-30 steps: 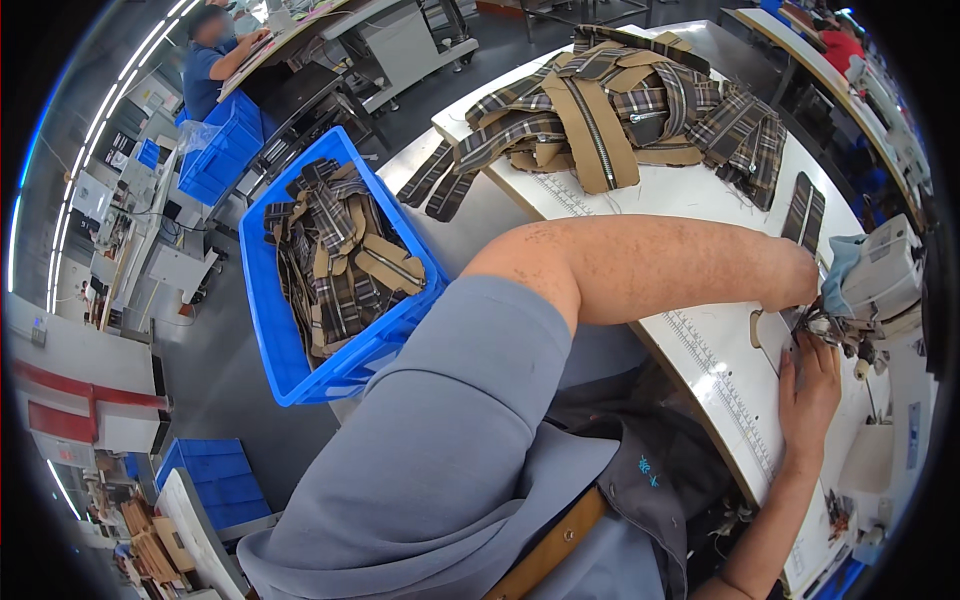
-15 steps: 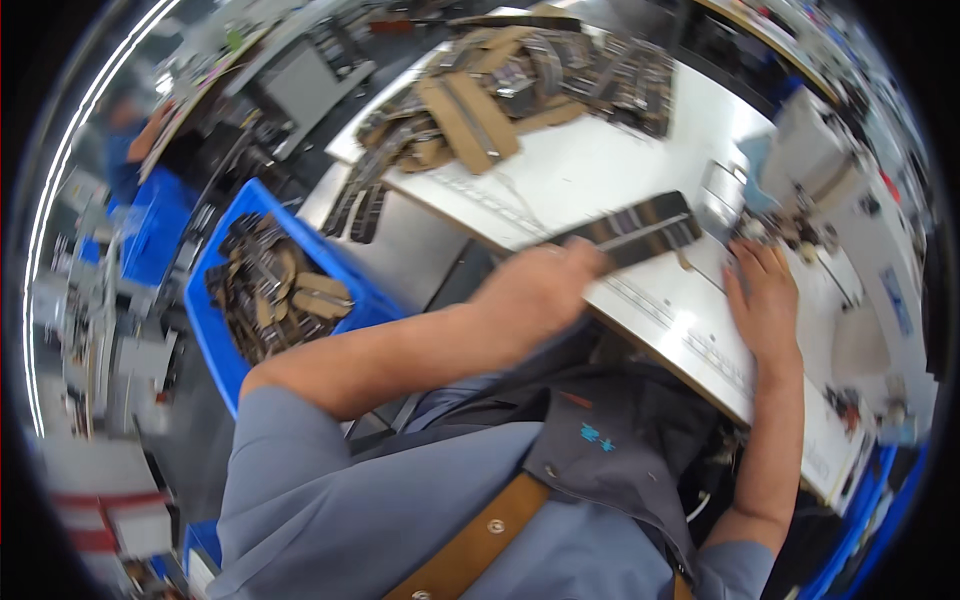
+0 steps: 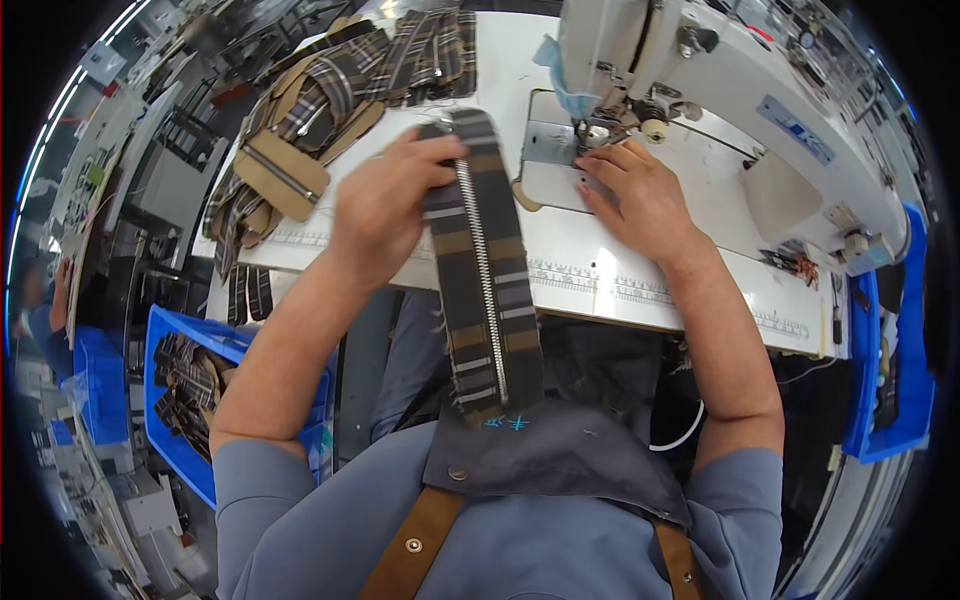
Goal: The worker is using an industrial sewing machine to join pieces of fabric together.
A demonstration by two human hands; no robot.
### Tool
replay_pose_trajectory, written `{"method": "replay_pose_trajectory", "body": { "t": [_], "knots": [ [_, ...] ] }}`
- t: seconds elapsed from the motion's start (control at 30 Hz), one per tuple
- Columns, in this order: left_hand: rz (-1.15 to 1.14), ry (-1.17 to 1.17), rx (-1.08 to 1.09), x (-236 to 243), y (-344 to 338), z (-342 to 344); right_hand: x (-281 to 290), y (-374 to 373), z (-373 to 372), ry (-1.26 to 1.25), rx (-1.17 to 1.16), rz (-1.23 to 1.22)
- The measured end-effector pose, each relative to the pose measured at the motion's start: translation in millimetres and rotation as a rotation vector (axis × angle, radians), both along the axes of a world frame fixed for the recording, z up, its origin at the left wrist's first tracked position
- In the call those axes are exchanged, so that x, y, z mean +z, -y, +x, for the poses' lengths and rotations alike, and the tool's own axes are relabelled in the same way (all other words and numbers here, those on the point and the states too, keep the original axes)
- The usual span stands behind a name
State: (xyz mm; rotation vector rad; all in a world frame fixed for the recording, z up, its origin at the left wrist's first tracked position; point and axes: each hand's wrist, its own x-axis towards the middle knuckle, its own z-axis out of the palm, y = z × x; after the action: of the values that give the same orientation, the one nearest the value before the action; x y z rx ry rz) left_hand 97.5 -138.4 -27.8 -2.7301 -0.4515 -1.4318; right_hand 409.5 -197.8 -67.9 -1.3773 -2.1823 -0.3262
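My left hand [image 3: 390,200] pinches one end of a dark plaid fabric strip [image 3: 480,260] with a metal zipper down its middle. The strip is held up lengthwise over the table's front edge, its lower end in front of my apron [image 3: 560,450]. My right hand [image 3: 635,195] rests at the sewing machine [image 3: 690,60], fingertips close to the presser foot [image 3: 580,140]. Its thumb is spread from the fingers, and nothing shows in its grasp. A small tan piece [image 3: 524,196] lies at the left edge of the metal needle plate [image 3: 550,180].
A heap of plaid and tan zippered pieces [image 3: 285,170] covers the table's left side. A blue bin [image 3: 180,460] of similar pieces stands at lower left, another blue bin [image 3: 900,350] at right. Tools [image 3: 795,265] lie at the table's right end. A co-worker's arm [image 3: 60,300] shows at far left.
My left hand has brought the strip round from lying out toward the machine to hanging lengthwise toward me. The view has turned toward the sewing machine. My right hand stays beside the machine.
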Motion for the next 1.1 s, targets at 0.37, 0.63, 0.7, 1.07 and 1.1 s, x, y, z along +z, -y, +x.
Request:
{"method": "replay_pose_trajectory", "body": {
  "t": [0.37, 0.63, 0.7, 1.07, 1.1],
  "knots": [
    [-0.444, -0.558, -0.249, -24.3, -57.4, 80.1, 2.4, -0.1, 2.1, -0.030, 0.067, -0.051],
    [-0.411, -0.462, -0.109, -41.8, -32.7, 92.0, 4.6, -0.7, 0.7, -0.014, 0.022, -0.066],
    [-0.282, -0.466, -0.094, -42.8, -32.8, 92.7, 4.5, -2.3, -0.1, -0.031, 0.041, -0.059],
    [-0.289, -0.487, -0.128, -52.4, -26.5, 98.6, 2.4, -2.4, 1.5, -0.049, -0.005, -0.034],
    [-0.289, -0.489, -0.130, -52.5, -26.5, 99.2, 2.4, -1.7, 1.8, -0.044, -0.018, -0.043]
  ]
}}
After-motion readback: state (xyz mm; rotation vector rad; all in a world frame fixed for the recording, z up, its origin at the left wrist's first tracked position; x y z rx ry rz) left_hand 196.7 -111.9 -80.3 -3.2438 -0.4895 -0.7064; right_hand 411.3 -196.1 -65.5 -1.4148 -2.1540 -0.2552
